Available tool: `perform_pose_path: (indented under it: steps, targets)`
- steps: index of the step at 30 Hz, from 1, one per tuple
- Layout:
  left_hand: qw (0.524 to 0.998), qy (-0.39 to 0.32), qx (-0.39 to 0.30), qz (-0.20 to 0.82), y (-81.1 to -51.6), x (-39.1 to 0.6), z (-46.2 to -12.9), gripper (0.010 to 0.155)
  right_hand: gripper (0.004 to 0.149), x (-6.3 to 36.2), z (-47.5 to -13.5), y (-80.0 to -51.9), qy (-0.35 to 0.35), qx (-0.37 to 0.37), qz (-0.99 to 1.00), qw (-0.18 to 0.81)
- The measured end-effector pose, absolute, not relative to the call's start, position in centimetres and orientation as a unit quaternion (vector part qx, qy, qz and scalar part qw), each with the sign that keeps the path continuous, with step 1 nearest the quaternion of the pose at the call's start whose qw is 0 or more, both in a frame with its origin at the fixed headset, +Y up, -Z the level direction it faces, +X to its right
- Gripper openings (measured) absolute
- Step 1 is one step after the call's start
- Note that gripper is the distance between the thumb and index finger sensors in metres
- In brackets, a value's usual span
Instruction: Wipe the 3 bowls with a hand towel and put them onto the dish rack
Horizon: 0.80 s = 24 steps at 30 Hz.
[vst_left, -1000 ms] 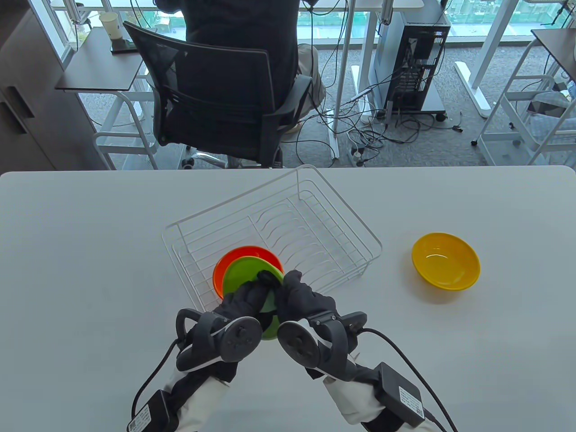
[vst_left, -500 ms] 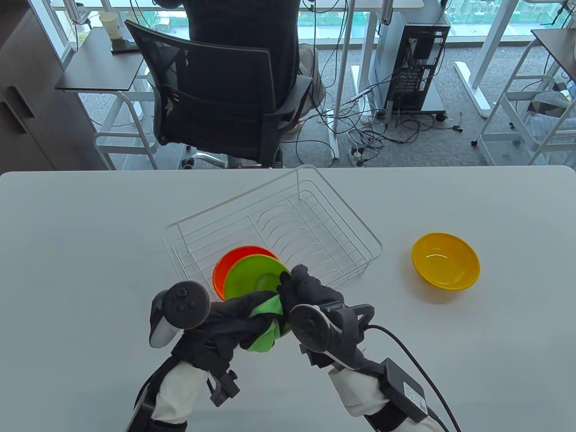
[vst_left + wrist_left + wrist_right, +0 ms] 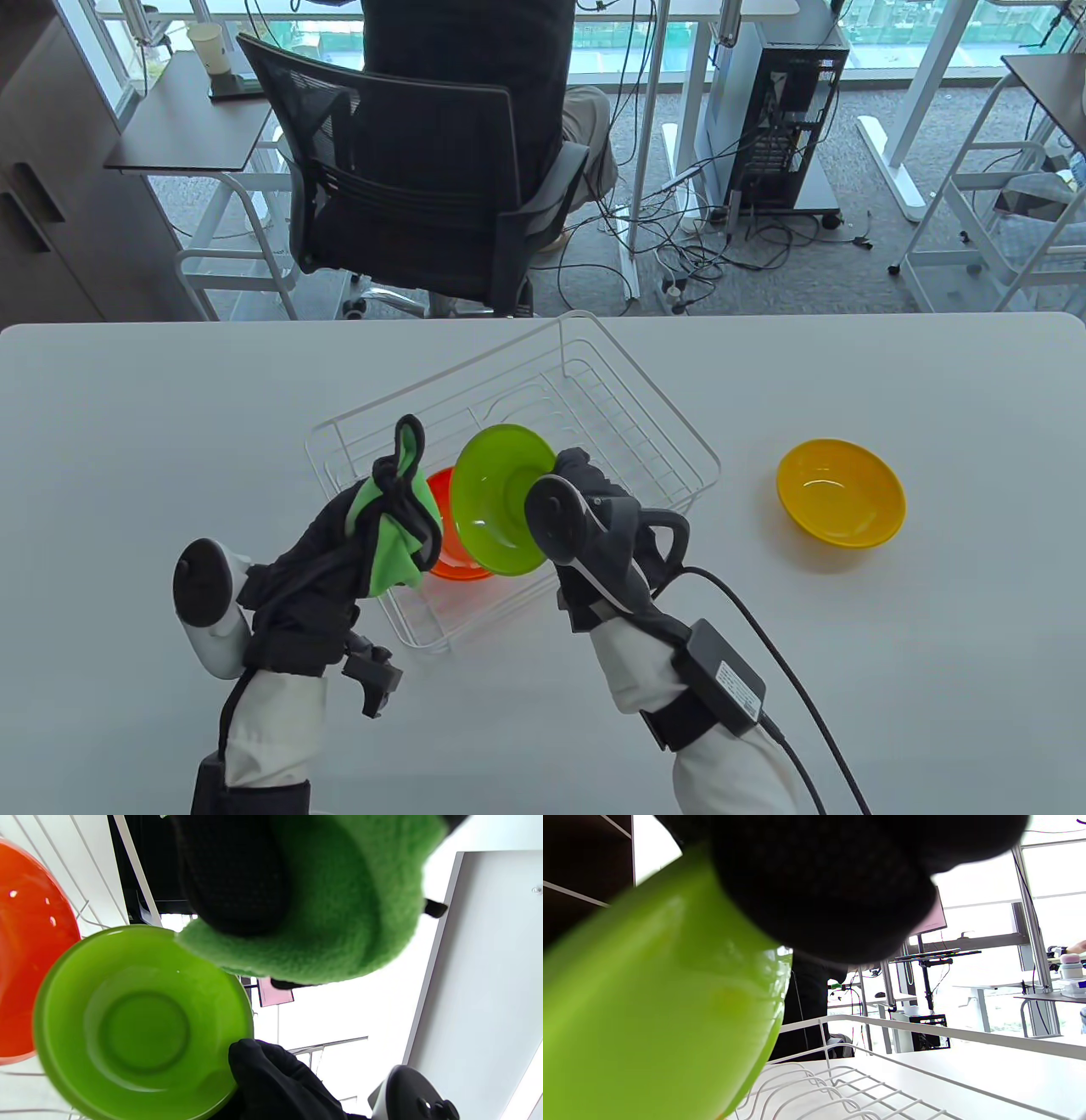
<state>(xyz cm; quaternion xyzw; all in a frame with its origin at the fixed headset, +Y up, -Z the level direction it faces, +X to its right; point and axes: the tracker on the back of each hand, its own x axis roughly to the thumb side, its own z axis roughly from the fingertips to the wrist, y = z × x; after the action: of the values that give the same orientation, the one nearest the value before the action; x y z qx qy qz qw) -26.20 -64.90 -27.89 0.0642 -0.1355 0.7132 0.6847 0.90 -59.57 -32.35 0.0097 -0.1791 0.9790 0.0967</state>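
My right hand (image 3: 570,484) grips the green bowl (image 3: 496,501) by its right rim, tilted on edge over the near part of the white wire dish rack (image 3: 645,416). The same green bowl (image 3: 140,1027) fills the lower left of the left wrist view, its inside facing the camera. An orange bowl (image 3: 450,556) lies in the rack beneath it. My left hand (image 3: 399,501) holds the bunched green towel (image 3: 392,543) to the left of the green bowl, apart from it. A yellow bowl (image 3: 840,492) sits on the table right of the rack.
A white table (image 3: 127,441) carries everything. Behind its far edge a person sits in a black mesh chair (image 3: 407,187). Desks, cables and a computer tower (image 3: 776,102) stand beyond.
The left hand drew the towel out of the green bowl and swung left. The right hand lifted the bowl and carried it forward over the rack, above the orange bowl.
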Motion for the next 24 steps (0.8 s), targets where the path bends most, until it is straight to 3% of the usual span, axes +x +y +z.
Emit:
perform_pose_path:
  steps: [7,13,24]
  targets:
    - [0.657,-0.093,0.073,0.744,-66.1,-28.4,-28.0,0.056,0.049,-2.4,-34.7,-61.3,-0.162,-0.008,0.987,0.020]
    - [0.666,-0.082,0.073,0.738,-66.3,-28.7,-28.1,0.056,0.050,-3.9,-35.5,-62.7,-0.147,-0.011,0.989,-0.011]
    - [0.663,-0.087,0.062,0.741,-66.2,-28.2,-28.1,0.056,0.050,-3.5,-37.1,-64.0,-0.068,-0.045,0.996,0.042]
